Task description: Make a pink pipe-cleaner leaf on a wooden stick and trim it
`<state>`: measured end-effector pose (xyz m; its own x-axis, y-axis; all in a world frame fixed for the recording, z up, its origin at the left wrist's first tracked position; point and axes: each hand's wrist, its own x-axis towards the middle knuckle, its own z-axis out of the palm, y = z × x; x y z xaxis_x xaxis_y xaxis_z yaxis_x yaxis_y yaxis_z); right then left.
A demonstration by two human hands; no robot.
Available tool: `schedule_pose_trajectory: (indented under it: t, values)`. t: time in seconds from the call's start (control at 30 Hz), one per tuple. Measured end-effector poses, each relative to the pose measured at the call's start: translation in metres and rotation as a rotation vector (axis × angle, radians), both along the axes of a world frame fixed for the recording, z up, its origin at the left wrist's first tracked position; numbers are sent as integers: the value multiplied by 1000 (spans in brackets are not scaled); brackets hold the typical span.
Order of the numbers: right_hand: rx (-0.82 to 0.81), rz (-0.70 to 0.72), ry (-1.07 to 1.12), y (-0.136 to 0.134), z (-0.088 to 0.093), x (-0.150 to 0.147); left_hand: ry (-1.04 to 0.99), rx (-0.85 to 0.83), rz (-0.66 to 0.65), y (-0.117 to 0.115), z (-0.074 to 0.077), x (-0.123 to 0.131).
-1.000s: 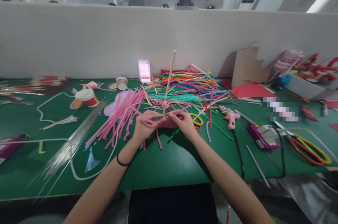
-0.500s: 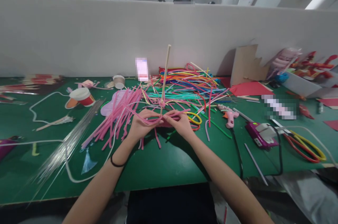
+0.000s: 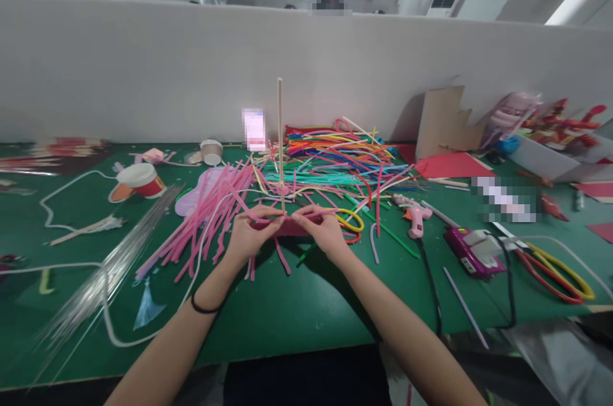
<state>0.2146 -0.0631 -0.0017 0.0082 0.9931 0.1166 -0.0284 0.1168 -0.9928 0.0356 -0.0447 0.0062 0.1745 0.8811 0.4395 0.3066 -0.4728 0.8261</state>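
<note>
My left hand point(image 3: 249, 235) and my right hand point(image 3: 322, 230) meet at the middle of the green table point(image 3: 297, 304). Both are closed on a pink pipe cleaner piece point(image 3: 286, 225) held between them. A thin wooden stick point(image 3: 280, 138) rises upright from that piece, with pink pipe cleaner wound round it low down. A fan of loose pink pipe cleaners point(image 3: 211, 214) lies just left of my left hand. A heap of pipe cleaners in many colours point(image 3: 335, 160) lies behind my hands.
A pink glue gun point(image 3: 414, 213) and a purple device point(image 3: 472, 249) with black cords lie to the right. Red and yellow loops point(image 3: 560, 269) sit at far right. A paper cup point(image 3: 141, 179), white cord point(image 3: 71, 186) and silver wires point(image 3: 96, 278) lie left. A white partition stands behind.
The wooden stick has swung from leaning right to standing upright. My hands have shifted slightly left, still gripping the pink piece.
</note>
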Motion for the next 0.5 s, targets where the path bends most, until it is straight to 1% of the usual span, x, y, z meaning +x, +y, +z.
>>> schedule_pose_trajectory:
  t: [0.1, 0.23, 0.33, 0.43, 0.5]
  values:
    - [-15, 1, 57, 3, -4, 2, 13, -31, 3, 4, -2, -2]
    - [24, 5, 113, 5, -5, 5, 7, -74, 25, 6, -5, -4]
    - [60, -53, 166, 6, -4, 8, -1, -115, 62, 6, -6, -4]
    - [44, -110, 209, 8, -2, 12, -25, -141, 101, 6, -7, -3]
    - [29, -119, 198, 8, -2, 15, -44, -159, 105, 7, -9, -3]
